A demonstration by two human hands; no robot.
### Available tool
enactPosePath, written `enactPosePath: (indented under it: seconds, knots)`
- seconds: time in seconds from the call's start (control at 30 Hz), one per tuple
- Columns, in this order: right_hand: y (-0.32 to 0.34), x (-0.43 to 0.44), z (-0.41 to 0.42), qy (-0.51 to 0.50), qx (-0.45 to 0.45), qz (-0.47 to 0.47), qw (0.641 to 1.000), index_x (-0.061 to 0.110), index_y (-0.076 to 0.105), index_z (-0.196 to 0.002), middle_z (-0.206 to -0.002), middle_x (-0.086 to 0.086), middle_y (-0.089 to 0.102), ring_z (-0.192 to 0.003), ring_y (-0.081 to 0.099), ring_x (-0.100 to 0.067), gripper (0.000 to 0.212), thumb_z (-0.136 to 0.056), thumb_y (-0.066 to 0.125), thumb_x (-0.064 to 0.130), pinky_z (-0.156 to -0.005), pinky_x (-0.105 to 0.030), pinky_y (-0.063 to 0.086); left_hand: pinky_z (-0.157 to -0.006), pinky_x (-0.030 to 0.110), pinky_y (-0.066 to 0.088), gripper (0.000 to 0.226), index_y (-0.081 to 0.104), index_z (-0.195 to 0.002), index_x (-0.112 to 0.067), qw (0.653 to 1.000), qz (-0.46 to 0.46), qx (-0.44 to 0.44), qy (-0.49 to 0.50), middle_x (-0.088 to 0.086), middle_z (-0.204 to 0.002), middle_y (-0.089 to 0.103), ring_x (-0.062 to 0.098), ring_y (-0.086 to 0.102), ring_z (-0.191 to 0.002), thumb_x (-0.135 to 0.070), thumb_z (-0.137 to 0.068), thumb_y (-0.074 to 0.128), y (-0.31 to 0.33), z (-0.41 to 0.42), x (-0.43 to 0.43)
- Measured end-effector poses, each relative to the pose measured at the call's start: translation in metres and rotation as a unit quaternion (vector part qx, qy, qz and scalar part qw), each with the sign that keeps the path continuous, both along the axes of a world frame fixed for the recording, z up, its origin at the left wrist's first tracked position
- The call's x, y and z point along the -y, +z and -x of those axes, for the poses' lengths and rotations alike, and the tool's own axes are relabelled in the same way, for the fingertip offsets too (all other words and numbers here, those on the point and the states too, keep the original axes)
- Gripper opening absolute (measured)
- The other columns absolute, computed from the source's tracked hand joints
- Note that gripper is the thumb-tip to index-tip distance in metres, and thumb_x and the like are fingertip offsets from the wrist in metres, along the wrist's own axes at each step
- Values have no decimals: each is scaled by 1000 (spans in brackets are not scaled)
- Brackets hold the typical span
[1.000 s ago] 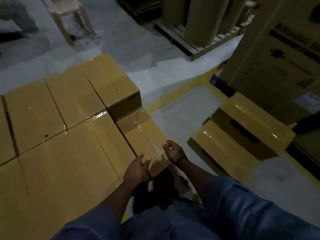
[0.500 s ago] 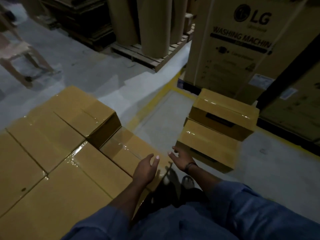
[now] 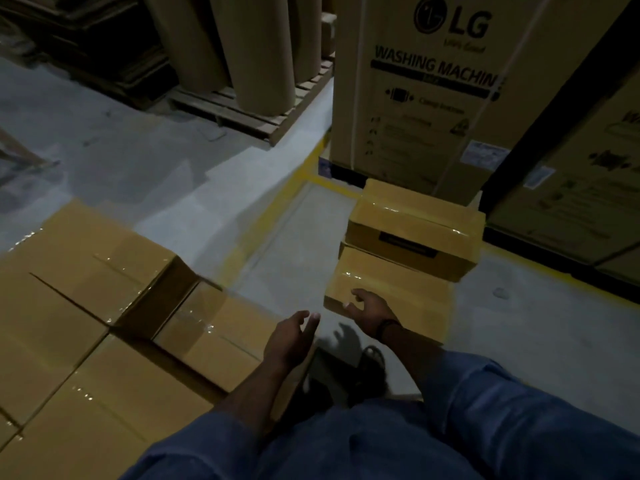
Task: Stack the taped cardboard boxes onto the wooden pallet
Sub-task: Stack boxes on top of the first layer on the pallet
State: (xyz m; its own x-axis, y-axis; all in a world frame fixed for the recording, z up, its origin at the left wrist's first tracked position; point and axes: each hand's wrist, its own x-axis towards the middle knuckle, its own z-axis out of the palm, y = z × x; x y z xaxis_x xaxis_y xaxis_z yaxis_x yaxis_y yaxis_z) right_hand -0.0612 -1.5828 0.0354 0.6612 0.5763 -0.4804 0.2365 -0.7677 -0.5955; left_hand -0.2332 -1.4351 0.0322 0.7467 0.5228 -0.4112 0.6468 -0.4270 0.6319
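Several taped cardboard boxes [image 3: 86,306] lie packed side by side at the left, hiding whatever they rest on. A lower taped box [image 3: 214,337] sits at their right edge. On the floor to the right stand two more taped boxes, the upper one [image 3: 415,230] stacked askew on the lower one [image 3: 391,289]. My left hand [image 3: 291,337] hovers open over the gap between the two groups. My right hand [image 3: 370,310] is open, fingers spread, at the near left corner of the lower floor box; contact is unclear.
A tall LG washing machine carton [image 3: 450,91] stands behind the two floor boxes, another carton [image 3: 588,188] to its right. A wooden pallet [image 3: 256,112] with upright cardboard rolls [image 3: 256,46] is at the back. Yellow floor lines [image 3: 277,206] cross the grey concrete. My foot [image 3: 370,368] is below my hands.
My view has swung right and up, from the packed boxes toward the two floor boxes. Both hands left the low box and moved right; my right hand reached the lower floor box's corner.
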Motion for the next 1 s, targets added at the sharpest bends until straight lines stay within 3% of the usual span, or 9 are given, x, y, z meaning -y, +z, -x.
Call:
enactPosePath:
  seconds: [0.33, 0.57, 0.7, 0.87, 1.0]
  knots:
    - [-9, 11, -129, 40, 16, 26, 999, 12, 54, -143, -138, -14, 59, -125, 55, -30, 52, -99, 61, 39, -103, -36, 43, -94, 35, 52, 62, 65, -134, -23, 998, 15, -5, 57, 5, -131, 70, 24, 66, -119, -69, -100, 40, 1, -120, 38]
    - [-26, 37, -140, 14, -18, 42, 999, 17, 51, -145, -136, -12, 59, -125, 55, -30, 53, -99, 60, 42, -99, -33, 44, -91, 30, 50, 64, 63, -138, -24, 996, 44, -46, 56, 4, -133, 69, 25, 66, -119, -70, -99, 41, 0, -135, 58]
    - [-30, 53, -131, -4, -23, 29, 999, 16, 49, -147, -141, -13, 55, -128, 53, -31, 55, -100, 59, 42, -102, -35, 43, -98, 37, 53, 66, 64, -136, -22, 999, 13, -45, 27, 5, -134, 69, 24, 65, -120, -71, -99, 41, 0, -136, 54]
    - [-26, 91, -106, -127, -36, -23, 991, 15, 46, -150, -152, -10, 46, -135, 48, -30, 57, -101, 58, 42, -110, -41, 41, -92, 35, 54, 65, 63, -137, -27, 996, -8, -45, -75, 0, -131, 70, 20, 69, -110, -73, -99, 39, 12, -134, 76]
    - [-45, 147, -66, -287, -50, -47, 956, 14, 57, -140, -142, -12, 56, -130, 52, -34, 55, -96, 56, 48, -106, -45, 45, -81, 33, 53, 51, 68, -123, -22, 976, 12, -48, -211, 3, -113, 76, 19, 71, -100, -62, -103, 45, 7, -137, 112]
